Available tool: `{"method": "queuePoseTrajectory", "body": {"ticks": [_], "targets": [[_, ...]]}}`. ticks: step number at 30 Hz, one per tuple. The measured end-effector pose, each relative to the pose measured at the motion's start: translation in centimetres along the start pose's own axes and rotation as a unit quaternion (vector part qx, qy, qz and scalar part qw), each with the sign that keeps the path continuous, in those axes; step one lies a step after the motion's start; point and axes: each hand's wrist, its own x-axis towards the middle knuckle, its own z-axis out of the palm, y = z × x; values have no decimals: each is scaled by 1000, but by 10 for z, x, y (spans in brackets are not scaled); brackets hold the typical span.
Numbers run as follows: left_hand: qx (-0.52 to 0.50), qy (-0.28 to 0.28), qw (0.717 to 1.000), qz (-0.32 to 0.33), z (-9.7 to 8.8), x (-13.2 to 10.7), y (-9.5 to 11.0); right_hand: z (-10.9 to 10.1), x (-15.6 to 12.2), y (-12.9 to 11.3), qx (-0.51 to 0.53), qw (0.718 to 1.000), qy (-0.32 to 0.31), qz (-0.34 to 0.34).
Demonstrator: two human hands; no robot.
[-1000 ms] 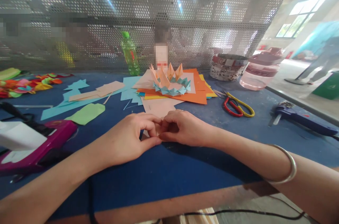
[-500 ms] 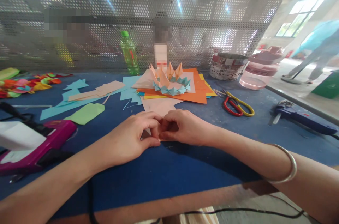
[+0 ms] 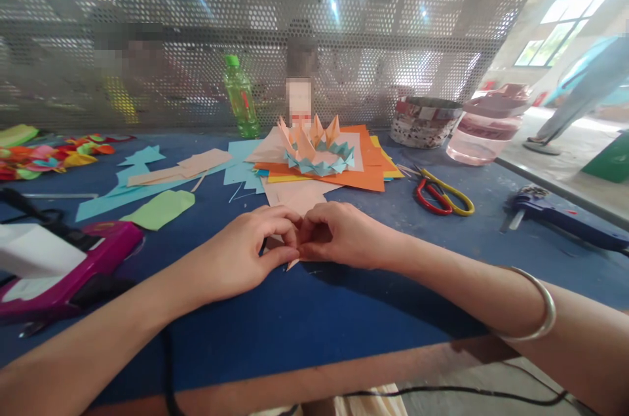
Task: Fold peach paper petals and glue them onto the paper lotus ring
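My left hand (image 3: pixel 240 252) and my right hand (image 3: pixel 344 236) meet at the middle of the blue table (image 3: pixel 314 324). Both pinch a small folded piece of pale pink paper (image 3: pixel 291 264); only its pointed tip shows below my fingers. Just behind my hands lies a flat pale pink sheet (image 3: pixel 295 194). Farther back a folded paper flower (image 3: pixel 317 151), pink with a light blue ring, rests on a stack of orange and yellow sheets (image 3: pixel 366 175). A silver bangle (image 3: pixel 538 304) circles my right wrist.
Red and yellow scissors (image 3: pixel 445 196) and a blue glue gun (image 3: pixel 560 218) lie to the right. A magenta device (image 3: pixel 73 265) sits at left, with paper scraps (image 3: pixel 157 206) behind it. A green bottle (image 3: pixel 240 100), a tin (image 3: pixel 425 122) and a jar (image 3: pixel 484 131) stand by a perforated metal screen (image 3: pixel 275 29).
My fingers have shifted slightly on the folded paper, and its pointed tip now sticks out below them. A person in the background at right has moved farther right.
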Motion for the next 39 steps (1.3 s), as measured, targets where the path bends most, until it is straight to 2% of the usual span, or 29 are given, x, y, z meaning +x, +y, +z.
{"method": "queuePoseTrajectory", "body": {"ticks": [4,15,30,39], "targets": [[-3,15,1000,6,3,0,0,0,0,0,9,1000,0,-10],[37,-3,999,33,5,0,-3,1,4,8,15,1000,4,5],[30,-50,998,18,-2,0,0,-4,5,11,-1,1000,0,4],[21,-54,998,2,-2,0,-1,-1,6,15,14,1000,9,-6]]}}
